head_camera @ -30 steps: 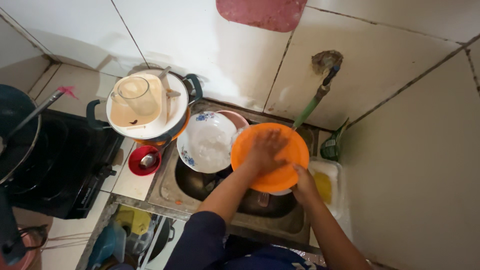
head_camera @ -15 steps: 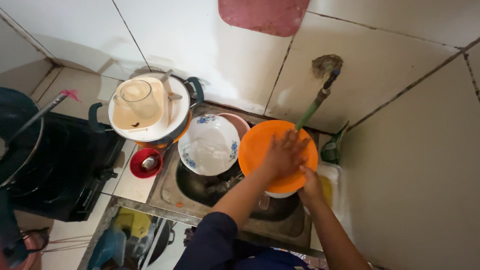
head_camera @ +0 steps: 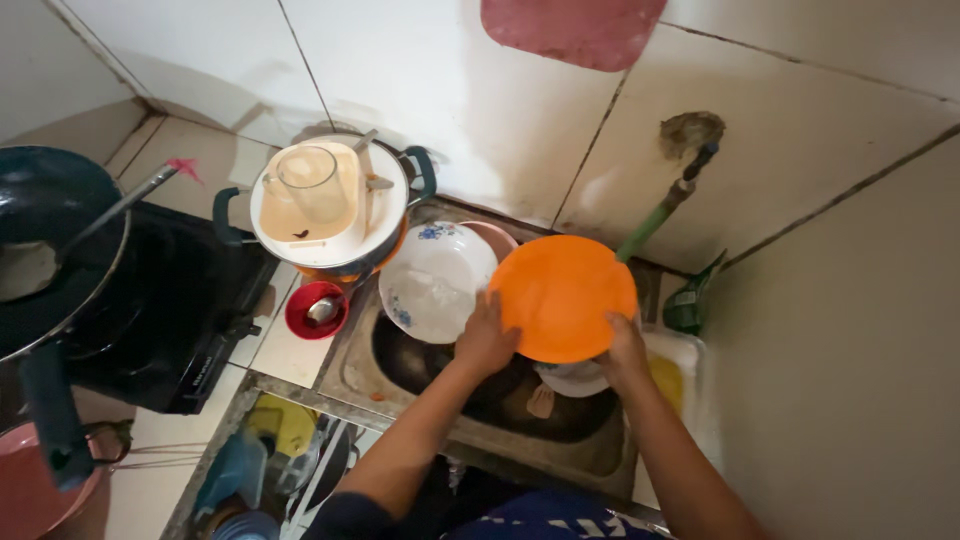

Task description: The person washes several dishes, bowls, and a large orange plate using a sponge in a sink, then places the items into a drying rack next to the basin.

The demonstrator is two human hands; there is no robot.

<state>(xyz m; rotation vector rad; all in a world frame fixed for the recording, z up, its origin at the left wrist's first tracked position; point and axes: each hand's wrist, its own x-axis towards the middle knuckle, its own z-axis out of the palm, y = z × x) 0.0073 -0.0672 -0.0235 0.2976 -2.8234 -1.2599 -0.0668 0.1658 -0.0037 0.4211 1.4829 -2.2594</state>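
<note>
while both hands are raised over the sink (head_camera: 400, 375), they grasp an orange plate (head_camera: 562, 297) between them: the left hand (head_camera: 485, 342) clasps its lower left edge, the right hand (head_camera: 624, 350) clasps its lower right edge. the plate is held tilted above the basin, just below the green tap pipe (head_camera: 655, 215) that comes out of the tiled wall. touching the plate's left edge, a white bowl with blue flowers (head_camera: 435, 282) leans on the sink's back rim, with a pinkish bowl (head_camera: 497, 237) behind it. under the plate a white dish (head_camera: 575, 380) lies in the dark basin. a small red bowl holding a spoon (head_camera: 316, 310) sits on the counter left of the sink. behind it, a pot with dark handles (head_camera: 330, 205) carries a white plate, a tray and a clear glass (head_camera: 310, 183). a black stove (head_camera: 130, 300) stands further left, with a dark pan (head_camera: 45, 250) on it. a green bottle (head_camera: 692, 303) stands near the right wall.
</note>
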